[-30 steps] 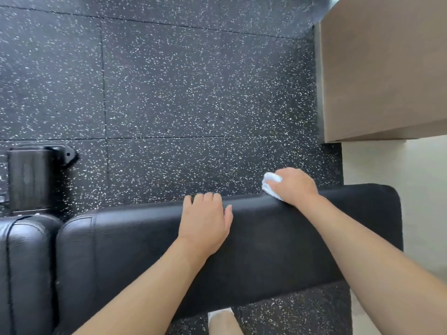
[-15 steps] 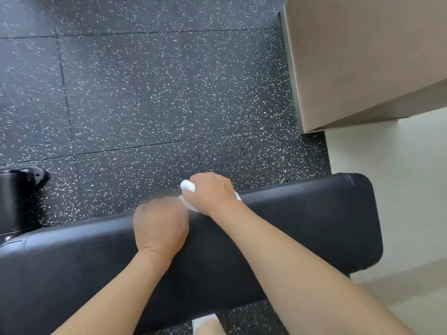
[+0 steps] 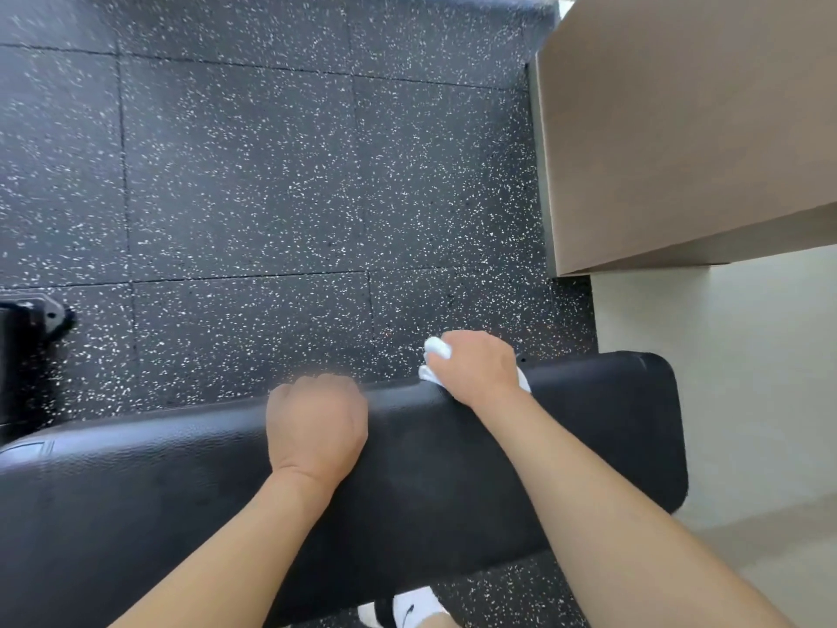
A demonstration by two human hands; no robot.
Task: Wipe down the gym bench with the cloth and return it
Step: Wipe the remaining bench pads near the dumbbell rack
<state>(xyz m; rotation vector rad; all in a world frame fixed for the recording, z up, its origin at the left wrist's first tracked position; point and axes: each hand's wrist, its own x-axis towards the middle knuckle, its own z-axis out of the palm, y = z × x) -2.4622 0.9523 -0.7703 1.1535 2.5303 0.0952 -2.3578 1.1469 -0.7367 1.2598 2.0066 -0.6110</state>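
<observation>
While right hand point(image 3: 475, 367) grips white cloth point(image 3: 435, 351) on bench point(image 3: 589, 423) far edge, now shifted rightward again; left hand point(image 3: 317, 423) braces, fingers curled over edge. Wiping ongoing; return pending.

A black padded gym bench point(image 3: 566, 446) with a textured vinyl surface stretches across the lower frame above speckled flooring, its rounded end at right. A crumpled white cloth point(image 3: 435, 355) sits bunched against the pad's far edge, mostly covered by the right hand point(image 3: 475, 367).
</observation>
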